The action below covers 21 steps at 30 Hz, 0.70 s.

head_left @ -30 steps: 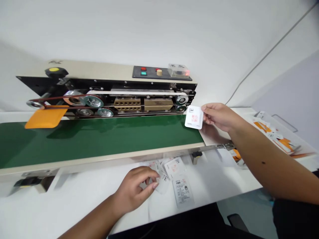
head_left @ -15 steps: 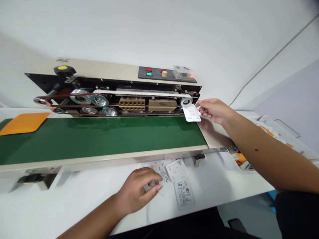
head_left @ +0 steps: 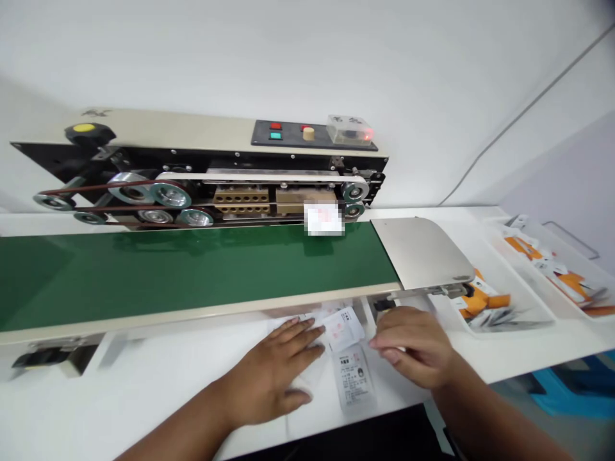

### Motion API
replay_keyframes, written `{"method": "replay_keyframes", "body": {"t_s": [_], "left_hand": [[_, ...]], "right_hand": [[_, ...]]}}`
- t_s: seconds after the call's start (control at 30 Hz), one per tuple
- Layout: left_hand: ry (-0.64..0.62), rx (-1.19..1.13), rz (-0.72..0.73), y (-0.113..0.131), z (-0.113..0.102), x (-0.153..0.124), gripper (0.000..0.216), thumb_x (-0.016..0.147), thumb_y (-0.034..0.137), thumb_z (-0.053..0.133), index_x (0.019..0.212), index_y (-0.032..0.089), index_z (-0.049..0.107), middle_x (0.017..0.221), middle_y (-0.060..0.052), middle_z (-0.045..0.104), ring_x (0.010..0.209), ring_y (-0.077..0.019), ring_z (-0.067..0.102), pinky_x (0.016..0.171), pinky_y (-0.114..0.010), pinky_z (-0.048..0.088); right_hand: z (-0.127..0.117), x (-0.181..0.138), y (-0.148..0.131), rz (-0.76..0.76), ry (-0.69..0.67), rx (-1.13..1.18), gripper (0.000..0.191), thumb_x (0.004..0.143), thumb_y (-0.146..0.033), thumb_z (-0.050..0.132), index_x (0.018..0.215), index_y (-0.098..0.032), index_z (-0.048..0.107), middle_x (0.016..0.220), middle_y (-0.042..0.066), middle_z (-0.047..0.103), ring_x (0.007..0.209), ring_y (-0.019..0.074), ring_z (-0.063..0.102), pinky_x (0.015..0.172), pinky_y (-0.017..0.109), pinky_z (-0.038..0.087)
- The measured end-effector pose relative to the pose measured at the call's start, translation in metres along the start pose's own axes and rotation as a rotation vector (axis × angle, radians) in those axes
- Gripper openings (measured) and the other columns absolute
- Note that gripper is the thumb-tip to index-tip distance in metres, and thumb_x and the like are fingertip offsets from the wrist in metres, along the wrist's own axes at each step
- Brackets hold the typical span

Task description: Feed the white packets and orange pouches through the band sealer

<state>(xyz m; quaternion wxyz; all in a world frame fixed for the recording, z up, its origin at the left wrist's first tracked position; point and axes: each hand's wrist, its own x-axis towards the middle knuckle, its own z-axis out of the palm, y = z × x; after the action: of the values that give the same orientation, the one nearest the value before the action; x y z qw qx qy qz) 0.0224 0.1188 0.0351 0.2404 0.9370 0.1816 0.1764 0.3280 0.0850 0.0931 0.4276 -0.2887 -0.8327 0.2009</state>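
Note:
A band sealing machine (head_left: 230, 176) stands at the back with a green conveyor belt (head_left: 182, 269) in front of it. A small white sachet (head_left: 324, 219) rides on the belt under the sealing head. My left hand (head_left: 276, 368) lies flat, fingers stretched out, on a pile of white sachets (head_left: 343, 330) on the white table below the belt. My right hand (head_left: 413, 346) rests beside the pile on the right, fingers loosely curled, its fingertips touching the table next to a printed sachet (head_left: 354, 378).
A metal infeed plate (head_left: 423, 253) sits at the belt's right end. White trays (head_left: 500, 301) with orange and white sachets (head_left: 552, 269) lie at the right. The control panel (head_left: 307, 134) has red and green buttons. A cable runs up the wall.
My right hand let go of the white sachet at the machine's intake and came down to the pile. The sachet now travels left on the belt. The orange pouch has left the view.

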Motion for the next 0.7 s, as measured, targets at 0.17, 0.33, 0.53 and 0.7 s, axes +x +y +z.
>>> {"method": "replay_keyframes", "body": {"t_s": [0.17, 0.33, 0.53, 0.7], "left_hand": [[-0.047, 0.073, 0.002, -0.003, -0.002, 0.006, 0.05, 0.097, 0.033, 0.065, 0.146, 0.022, 0.055, 0.145, -0.012, 0.062, 0.134, -0.0295, 0.059, 0.113, -0.053, 0.048], [0.146, 0.109, 0.1, 0.001, -0.013, 0.013, 0.033, 0.102, 0.019, 0.055, 0.133, 0.022, 0.065, 0.124, -0.008, 0.076, 0.117, -0.0241, 0.07, 0.101, -0.041, 0.058], [0.37, 0.095, 0.12, 0.002, -0.013, 0.002, 0.031, 0.097, 0.009, 0.058, 0.126, 0.019, 0.068, 0.095, -0.007, 0.077, 0.079, -0.0186, 0.069, 0.074, -0.032, 0.058], [0.374, 0.017, 0.029, 0.007, -0.006, -0.002, 0.019, 0.102, 0.018, 0.053, 0.116, 0.017, 0.066, 0.091, -0.006, 0.073, 0.078, -0.0176, 0.069, 0.072, -0.029, 0.056]], "right_hand": [[0.024, 0.001, 0.022, -0.029, 0.016, 0.012, 0.02, 0.096, -0.022, 0.054, 0.108, -0.022, 0.069, 0.075, 0.003, 0.073, 0.062, 0.0145, 0.067, 0.06, 0.027, 0.055], [0.028, -0.004, 0.025, -0.08, -0.043, 0.006, 0.02, 0.096, -0.022, 0.052, 0.109, -0.021, 0.067, 0.073, 0.003, 0.071, 0.058, 0.0145, 0.065, 0.06, 0.028, 0.055], [0.033, -0.005, 0.025, -0.043, -0.094, -0.06, 0.037, 0.099, -0.033, 0.054, 0.132, -0.018, 0.061, 0.102, 0.01, 0.075, 0.088, 0.0186, 0.072, 0.078, 0.031, 0.059], [0.056, -0.003, 0.022, 0.13, -0.298, -0.096, 0.045, 0.102, -0.05, 0.053, 0.134, -0.02, 0.061, 0.112, 0.01, 0.075, 0.098, 0.0192, 0.07, 0.085, 0.031, 0.057]]}}
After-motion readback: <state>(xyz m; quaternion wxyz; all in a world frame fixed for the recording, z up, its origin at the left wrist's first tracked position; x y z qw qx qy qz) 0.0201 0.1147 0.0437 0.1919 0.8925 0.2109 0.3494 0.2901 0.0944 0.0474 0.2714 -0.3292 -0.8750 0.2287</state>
